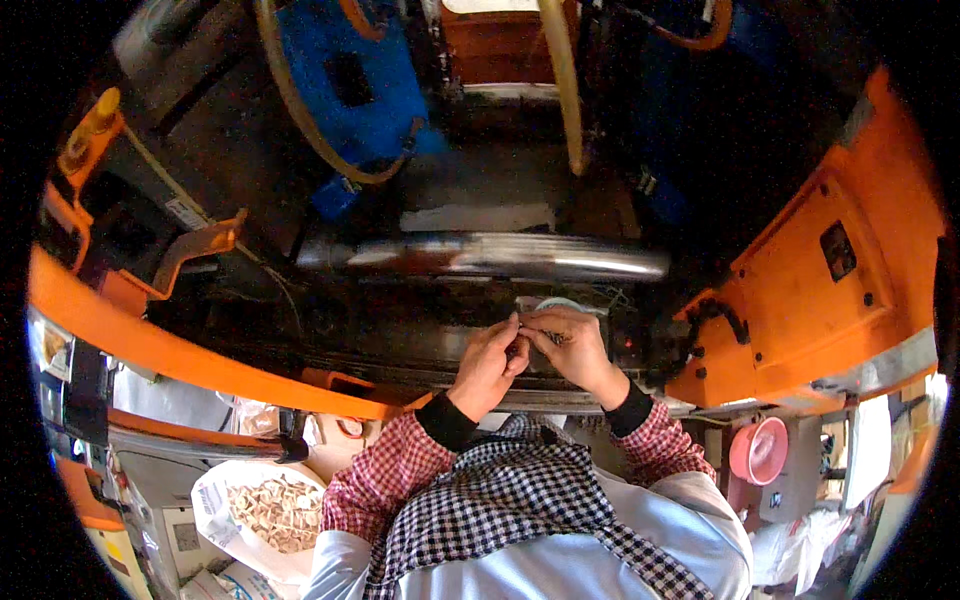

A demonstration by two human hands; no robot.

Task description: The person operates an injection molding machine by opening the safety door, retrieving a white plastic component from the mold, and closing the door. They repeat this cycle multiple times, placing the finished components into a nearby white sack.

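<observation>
My left hand (488, 362) and my right hand (571, 346) meet in front of my body, fingertips together. The left fingers are curled, with the thumb up against the right fingertips. My right thumb and forefinger are closed in a pinch. Whatever lies between them is too small and hidden to make out. Just beyond the right hand shows the pale curved rim of a round thing (560, 303), partly covered by the fingers. Farther off, a shiny metal bar (480, 256) runs crosswise inside the dark machine.
Orange machine guards stand at the left (200, 365) and right (815, 275). Blue machine parts (350, 80) and a hose (565, 90) are at the far side. A white sack (210, 500) of small beige pieces sits lower left. A pink basin (758, 452) is lower right.
</observation>
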